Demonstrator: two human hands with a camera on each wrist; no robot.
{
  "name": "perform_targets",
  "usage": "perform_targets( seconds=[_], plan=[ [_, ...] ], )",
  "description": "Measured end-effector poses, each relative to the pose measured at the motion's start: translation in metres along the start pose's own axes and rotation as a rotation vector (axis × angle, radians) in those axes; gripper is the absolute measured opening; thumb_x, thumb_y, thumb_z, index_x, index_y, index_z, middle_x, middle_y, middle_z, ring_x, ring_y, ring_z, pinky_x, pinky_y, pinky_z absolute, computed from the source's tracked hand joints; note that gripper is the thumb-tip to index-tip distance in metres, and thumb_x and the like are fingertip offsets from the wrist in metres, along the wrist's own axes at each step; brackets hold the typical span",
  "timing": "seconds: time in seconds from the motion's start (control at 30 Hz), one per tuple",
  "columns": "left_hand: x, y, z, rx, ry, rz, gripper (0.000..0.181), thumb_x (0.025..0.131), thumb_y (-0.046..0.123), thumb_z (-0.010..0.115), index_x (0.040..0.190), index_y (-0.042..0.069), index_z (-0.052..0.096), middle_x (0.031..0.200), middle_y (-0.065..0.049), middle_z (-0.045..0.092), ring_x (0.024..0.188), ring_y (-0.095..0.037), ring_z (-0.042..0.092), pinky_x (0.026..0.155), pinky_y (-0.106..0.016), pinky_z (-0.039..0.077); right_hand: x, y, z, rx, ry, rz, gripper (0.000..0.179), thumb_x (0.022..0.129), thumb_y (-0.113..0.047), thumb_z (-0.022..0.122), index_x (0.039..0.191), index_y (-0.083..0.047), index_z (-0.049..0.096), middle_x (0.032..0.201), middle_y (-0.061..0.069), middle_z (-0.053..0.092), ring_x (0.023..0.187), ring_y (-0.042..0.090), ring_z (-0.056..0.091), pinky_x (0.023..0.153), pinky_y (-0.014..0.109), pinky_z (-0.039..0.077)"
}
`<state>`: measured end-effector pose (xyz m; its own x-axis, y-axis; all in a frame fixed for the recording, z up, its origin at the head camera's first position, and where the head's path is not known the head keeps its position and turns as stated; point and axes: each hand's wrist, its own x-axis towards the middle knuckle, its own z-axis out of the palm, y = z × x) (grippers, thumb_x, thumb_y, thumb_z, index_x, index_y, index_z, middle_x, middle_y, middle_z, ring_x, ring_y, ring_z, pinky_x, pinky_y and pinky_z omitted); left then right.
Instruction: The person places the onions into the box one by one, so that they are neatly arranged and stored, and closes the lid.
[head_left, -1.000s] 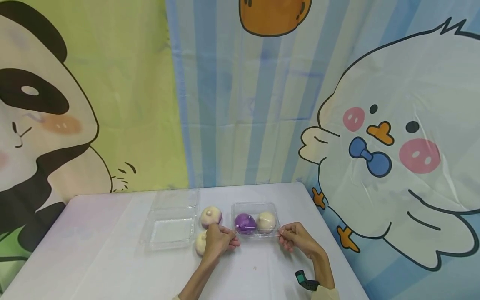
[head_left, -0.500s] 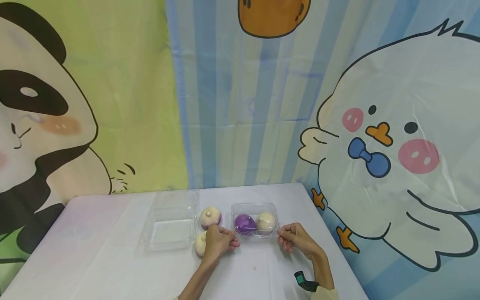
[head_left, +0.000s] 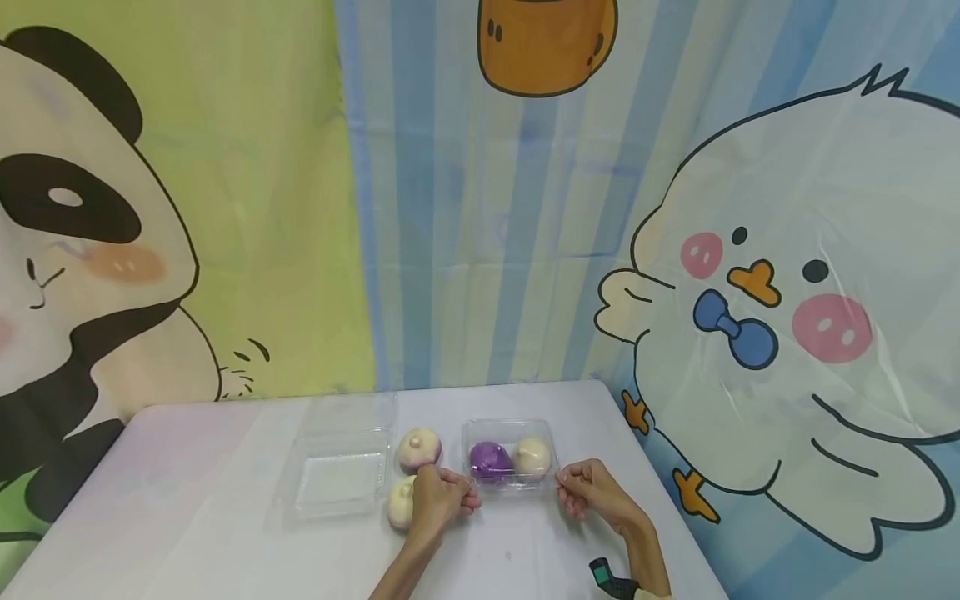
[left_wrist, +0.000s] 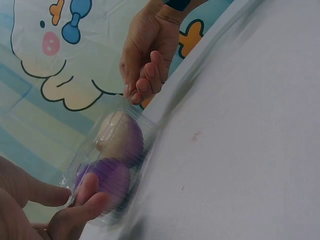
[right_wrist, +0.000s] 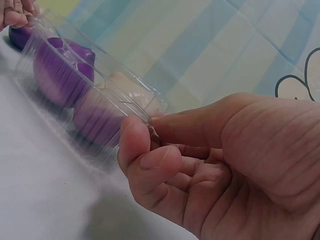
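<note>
A lidded clear plastic clamshell box (head_left: 507,430) stands on the white table, holding a purple round piece (head_left: 490,461) and a cream one (head_left: 532,457). In the right wrist view the cream piece (right_wrist: 98,122) has a purple underside. My left hand (head_left: 442,497) pinches the box's near left corner between thumb and fingers. At its near right corner, my right hand (head_left: 597,493) pinches the rim, thumb against curled fingers. Two cream-and-purple round pieces lie left of the box: one with a small knob (head_left: 419,449), the other (head_left: 401,503) partly hidden behind my left hand.
A second clear clamshell box (head_left: 341,483) lies with its lid folded back on the left of the table (head_left: 210,500). Printed cloth with a panda and a white chick hangs behind. A black band with a teal face (head_left: 609,578) shows at the right wrist.
The head view has tilted slightly upward, so the scene sits lower in it. Both hands keep their pinch on the box, and the pieces have not visibly moved.
</note>
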<state>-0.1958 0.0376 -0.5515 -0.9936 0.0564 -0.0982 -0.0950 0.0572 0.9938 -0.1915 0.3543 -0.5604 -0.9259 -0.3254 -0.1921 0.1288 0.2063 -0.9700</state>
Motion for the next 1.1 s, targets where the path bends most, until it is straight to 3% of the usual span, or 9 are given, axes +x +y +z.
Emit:
perform_targets(
  seconds=[0.47, 0.73, 1.1],
  plan=[
    [0.0059, 0.0068, 0.0053, -0.053, 0.044, 0.006, 0.009, 0.093, -0.009, 0.067, 0.094, -0.016, 0.073, 0.074, -0.020, 0.079, 0.061, -0.023, 0.080, 0.059, -0.036, 0.069, 0.0066, -0.0056, -0.0065, 0.010, 0.008, -0.006, 0.045, 0.115, -0.016, 0.055, 0.113, 0.028, 0.058, 0.081, 0.000, 0.069, 0.061, 0.006, 0.060, 0.055, 0.015, 0.055],
    [0.0026, 0.0049, 0.0047, -0.039, 0.035, -0.028, 0.005, 0.092, -0.011, 0.066, 0.092, -0.013, 0.071, 0.072, -0.017, 0.078, 0.060, -0.023, 0.079, 0.059, -0.036, 0.069, 0.0017, -0.0027, -0.0017, 0.000, 0.021, 0.022, 0.042, 0.115, -0.016, 0.056, 0.111, 0.025, 0.061, 0.082, 0.002, 0.068, 0.061, 0.008, 0.060, 0.056, 0.016, 0.056],
    [0.0013, 0.0041, 0.0033, -0.047, 0.035, -0.028, 0.006, 0.090, -0.013, 0.065, 0.091, -0.015, 0.070, 0.069, -0.018, 0.077, 0.058, -0.022, 0.078, 0.057, -0.036, 0.069, 0.0001, -0.0028, 0.0010, 0.000, 0.022, 0.023, 0.042, 0.115, -0.015, 0.055, 0.112, 0.027, 0.060, 0.081, 0.002, 0.068, 0.062, 0.008, 0.060, 0.055, 0.017, 0.055]
  ],
)
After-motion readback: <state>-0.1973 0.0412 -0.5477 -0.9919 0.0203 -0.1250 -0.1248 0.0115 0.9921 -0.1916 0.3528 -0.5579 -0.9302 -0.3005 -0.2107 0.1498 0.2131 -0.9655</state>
